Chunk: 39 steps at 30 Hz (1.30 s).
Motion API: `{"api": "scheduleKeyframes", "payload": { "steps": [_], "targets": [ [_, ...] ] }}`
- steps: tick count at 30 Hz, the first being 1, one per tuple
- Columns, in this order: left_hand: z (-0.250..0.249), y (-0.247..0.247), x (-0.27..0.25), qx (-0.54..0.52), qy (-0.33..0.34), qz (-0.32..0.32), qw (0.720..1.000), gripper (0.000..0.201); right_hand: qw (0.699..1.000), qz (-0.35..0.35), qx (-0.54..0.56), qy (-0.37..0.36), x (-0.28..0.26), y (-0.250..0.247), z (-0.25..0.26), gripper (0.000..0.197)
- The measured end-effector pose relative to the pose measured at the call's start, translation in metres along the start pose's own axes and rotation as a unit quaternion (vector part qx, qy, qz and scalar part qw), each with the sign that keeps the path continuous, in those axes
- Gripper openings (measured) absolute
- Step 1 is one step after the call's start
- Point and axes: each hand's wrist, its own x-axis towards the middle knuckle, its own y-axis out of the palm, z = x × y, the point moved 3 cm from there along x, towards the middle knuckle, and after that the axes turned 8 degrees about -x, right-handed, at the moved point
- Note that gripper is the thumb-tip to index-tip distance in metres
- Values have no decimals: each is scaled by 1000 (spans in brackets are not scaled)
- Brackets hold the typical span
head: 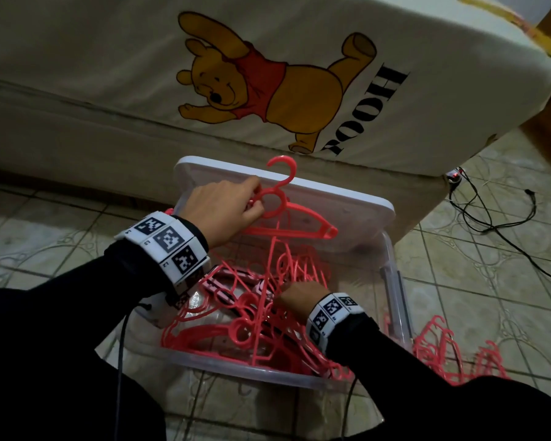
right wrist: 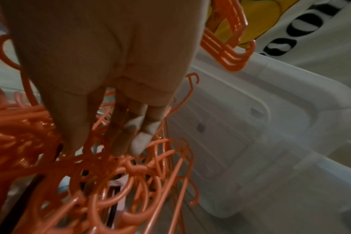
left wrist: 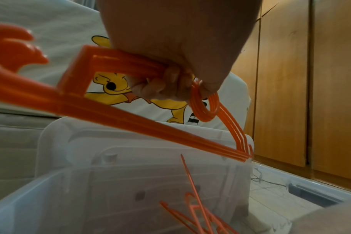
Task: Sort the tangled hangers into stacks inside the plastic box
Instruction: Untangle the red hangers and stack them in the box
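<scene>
My left hand (head: 252,200) grips a small aligned bunch of pink hangers (head: 295,222) by their necks and holds them above the clear plastic box (head: 252,368). In the left wrist view the curled fingers (left wrist: 166,82) wrap the bunch (left wrist: 130,117). The right hand (head: 295,289) reaches down into the tangled hangers (head: 236,326) inside the box. Its fingers (right wrist: 134,139) are straight and touch the tangle (right wrist: 114,182), and nothing plainly sits pinched between them. The held bunch (right wrist: 226,47) shows at the top of the right wrist view.
The box lid (head: 347,198) leans upright behind the box against a mattress (head: 109,74) with a bear print. More pink hangers (head: 452,351) lie on the tiled floor right of the box. Black cables (head: 490,224) run across the floor at right. Wooden doors (left wrist: 310,79) stand behind.
</scene>
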Motion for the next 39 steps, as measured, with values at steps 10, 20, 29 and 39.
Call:
{"api": "scheduleKeyframes", "payload": {
  "steps": [10, 20, 29, 39],
  "targets": [
    [5, -6, 1, -95, -18, -32, 995, 17, 993, -55, 66, 84, -13, -35, -37, 25],
    [5, -15, 3, -190, -35, -87, 977, 13, 968, -214, 105, 80, -61, -75, -66, 15],
    [8, -16, 5, -221, -54, -113, 967, 10, 853, -477, 204, 60, -93, -110, -74, 17],
    [10, -6, 3, -175, -38, -65, 982, 11, 957, -206, 185, 81, -35, -51, -46, 8]
  ]
}}
